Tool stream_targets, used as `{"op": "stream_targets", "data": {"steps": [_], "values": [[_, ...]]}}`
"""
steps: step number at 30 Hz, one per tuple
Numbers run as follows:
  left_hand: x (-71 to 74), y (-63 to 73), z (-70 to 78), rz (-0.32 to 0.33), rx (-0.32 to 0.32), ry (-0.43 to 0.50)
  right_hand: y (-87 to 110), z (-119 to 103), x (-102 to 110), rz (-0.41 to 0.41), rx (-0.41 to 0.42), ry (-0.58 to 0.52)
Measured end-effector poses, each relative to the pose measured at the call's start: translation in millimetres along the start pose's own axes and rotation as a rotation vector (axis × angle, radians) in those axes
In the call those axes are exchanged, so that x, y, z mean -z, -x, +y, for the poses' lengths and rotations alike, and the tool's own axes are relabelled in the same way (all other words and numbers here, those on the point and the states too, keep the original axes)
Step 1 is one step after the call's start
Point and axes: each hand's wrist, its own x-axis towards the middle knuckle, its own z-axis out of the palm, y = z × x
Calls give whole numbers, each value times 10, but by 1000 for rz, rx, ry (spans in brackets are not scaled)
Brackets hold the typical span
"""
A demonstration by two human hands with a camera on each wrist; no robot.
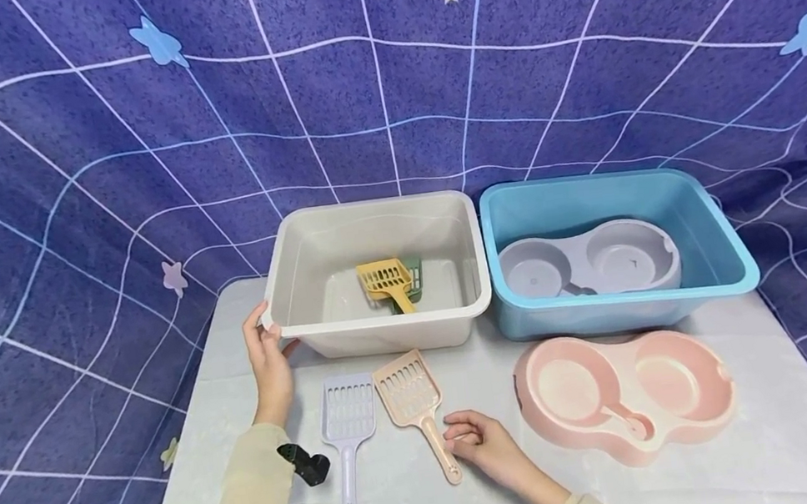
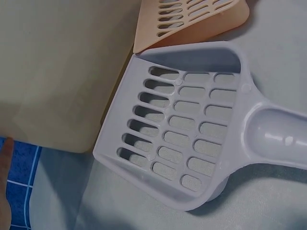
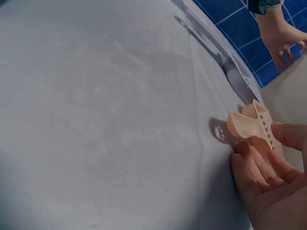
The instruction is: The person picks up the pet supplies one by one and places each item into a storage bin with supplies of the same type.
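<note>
My left hand (image 1: 272,379) grips the front left corner of an off-white litter box (image 1: 376,338), fingers at the rim and thumb beneath it. Inside that box, a yellow litter scoop (image 1: 386,278) lies over a green scoop (image 1: 416,277). Beside my right hand (image 1: 489,443) is the handle of a peach litter scoop (image 1: 410,389) on the table. The thumb and fingers of this hand stand apart in the right wrist view, near the scoop. A lavender litter scoop (image 1: 348,410) lies to the left of the peach one, filling much of the left wrist view.
A blue litter box (image 1: 630,312) stands right of the off-white one, holding a grey double pet bowl (image 1: 600,249). In front of it sits a pink double bowl (image 1: 625,368). A patterned blue curtain (image 1: 367,80) hangs behind the white-covered table (image 1: 783,449).
</note>
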Motion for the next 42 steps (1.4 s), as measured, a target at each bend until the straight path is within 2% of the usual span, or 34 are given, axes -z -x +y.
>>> {"op": "stream_targets", "data": {"steps": [7,12,19,34,42], "values": [[-38,58,90,0,-6,-9,2,16,-39,-34,6,-21],[-41,43,88,-5,-13,-20,-23,39,-57,-30,10,12],[-41,21,87,13,-10,-3,-57,28,-115,-48,-15,2],[-32,19,69,4,-15,-9,-64,1,-136,-49,29,20],[-45,37,52,12,-3,-24,-2,-22,-135,-44,19,-28]]}}
